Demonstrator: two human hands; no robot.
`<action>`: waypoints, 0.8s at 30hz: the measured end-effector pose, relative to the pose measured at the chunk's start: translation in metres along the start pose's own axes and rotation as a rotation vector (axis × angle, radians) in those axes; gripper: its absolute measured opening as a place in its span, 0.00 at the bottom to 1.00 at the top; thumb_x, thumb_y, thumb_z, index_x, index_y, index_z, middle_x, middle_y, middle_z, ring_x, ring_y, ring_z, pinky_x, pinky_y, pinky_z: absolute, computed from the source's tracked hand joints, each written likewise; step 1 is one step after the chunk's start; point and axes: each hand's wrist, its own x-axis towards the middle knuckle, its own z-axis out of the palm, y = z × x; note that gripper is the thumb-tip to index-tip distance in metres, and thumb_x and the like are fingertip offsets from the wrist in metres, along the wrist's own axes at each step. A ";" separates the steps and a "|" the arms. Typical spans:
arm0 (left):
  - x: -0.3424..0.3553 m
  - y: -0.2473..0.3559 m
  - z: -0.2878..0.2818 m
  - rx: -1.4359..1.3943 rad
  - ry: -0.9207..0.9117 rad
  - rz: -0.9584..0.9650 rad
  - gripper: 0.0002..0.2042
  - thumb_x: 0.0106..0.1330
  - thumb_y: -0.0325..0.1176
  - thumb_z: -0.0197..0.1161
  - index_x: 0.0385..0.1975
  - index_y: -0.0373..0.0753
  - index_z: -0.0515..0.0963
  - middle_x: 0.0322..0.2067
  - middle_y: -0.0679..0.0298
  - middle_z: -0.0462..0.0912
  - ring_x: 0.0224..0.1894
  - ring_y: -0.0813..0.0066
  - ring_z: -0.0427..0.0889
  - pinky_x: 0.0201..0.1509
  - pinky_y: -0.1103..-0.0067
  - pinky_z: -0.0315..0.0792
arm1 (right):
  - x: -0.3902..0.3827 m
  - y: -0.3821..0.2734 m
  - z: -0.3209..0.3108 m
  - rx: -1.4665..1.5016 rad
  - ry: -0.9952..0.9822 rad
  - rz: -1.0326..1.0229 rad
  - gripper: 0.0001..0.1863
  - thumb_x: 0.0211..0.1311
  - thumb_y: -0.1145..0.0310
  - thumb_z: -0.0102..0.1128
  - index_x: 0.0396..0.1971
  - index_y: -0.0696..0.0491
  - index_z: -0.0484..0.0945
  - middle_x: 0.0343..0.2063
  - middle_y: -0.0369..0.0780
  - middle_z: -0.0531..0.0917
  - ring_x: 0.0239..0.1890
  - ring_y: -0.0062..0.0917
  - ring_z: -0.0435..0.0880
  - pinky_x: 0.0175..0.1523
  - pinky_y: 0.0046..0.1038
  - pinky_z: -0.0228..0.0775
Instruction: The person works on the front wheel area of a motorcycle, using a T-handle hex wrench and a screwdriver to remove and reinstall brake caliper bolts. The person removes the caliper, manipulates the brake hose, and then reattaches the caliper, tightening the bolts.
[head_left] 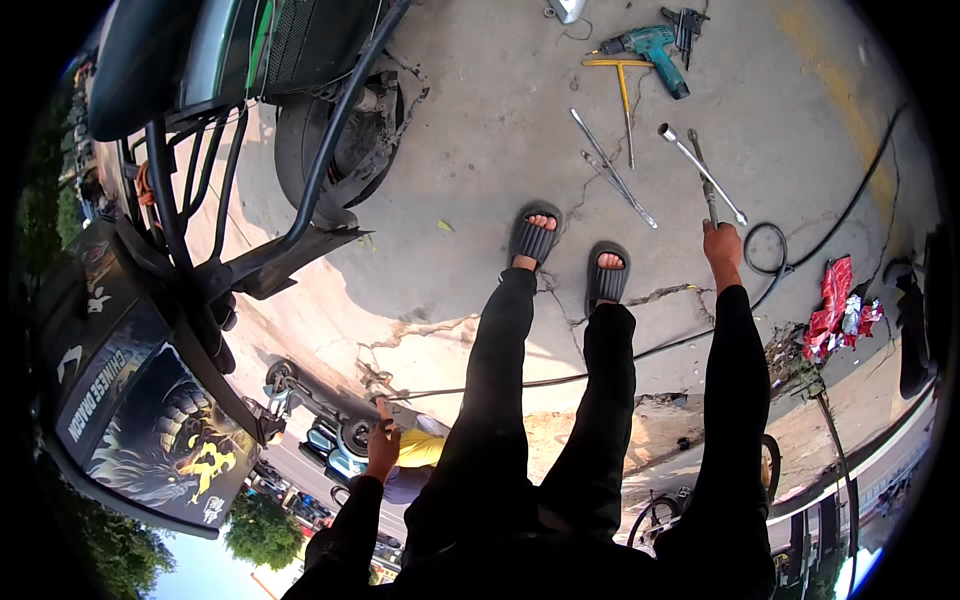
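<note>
My right hand (722,245), arm stretched forward, is closed round the near end of a long metal wrench with a worn, dark shaft (703,170). A shiny silver socket wrench (690,155) crosses that shaft, lying on the concrete. My left hand (381,450) is at the lower left, beside my leg and away from the tools. One finger points up and the others look curled; whatever they might hold is too small to make out. To the left of the wrenches lie two thin silver bars (618,185) and a yellow T-handle wrench (627,95).
A teal cordless drill (655,55) lies at the back. A black hose (770,270) loops across the cracked floor. Crumpled red wrappers (835,305) are at right. On the left stands a vehicle with a dark tubular frame (340,120), a wheel (365,150) and a printed panel (165,440).
</note>
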 end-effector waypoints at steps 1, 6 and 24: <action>-0.006 0.013 -0.015 -0.173 0.011 -0.011 0.17 0.63 0.33 0.63 0.50 0.31 0.77 0.49 0.46 0.77 0.48 0.52 0.80 0.53 0.67 0.75 | -0.026 0.013 -0.028 -0.089 -0.043 -0.051 0.26 0.62 0.48 0.58 0.39 0.60 0.83 0.43 0.56 0.84 0.48 0.51 0.83 0.53 0.46 0.75; -0.082 0.018 -0.004 -0.462 0.215 0.020 0.21 0.61 0.32 0.68 0.53 0.32 0.74 0.51 0.49 0.76 0.50 0.55 0.79 0.55 0.66 0.74 | -0.232 -0.054 -0.110 -0.301 -0.252 -0.266 0.17 0.61 0.59 0.59 0.40 0.58 0.84 0.45 0.52 0.85 0.49 0.46 0.84 0.54 0.42 0.77; -0.336 -0.212 -0.087 -0.462 0.963 -0.110 0.52 0.48 0.57 0.76 0.65 0.28 0.58 0.66 0.39 0.61 0.70 0.41 0.58 0.69 0.45 0.52 | -0.883 -0.320 0.034 -0.991 -1.049 -1.569 0.23 0.57 0.55 0.61 0.24 0.65 0.80 0.17 0.48 0.81 0.22 0.40 0.83 0.33 0.42 0.72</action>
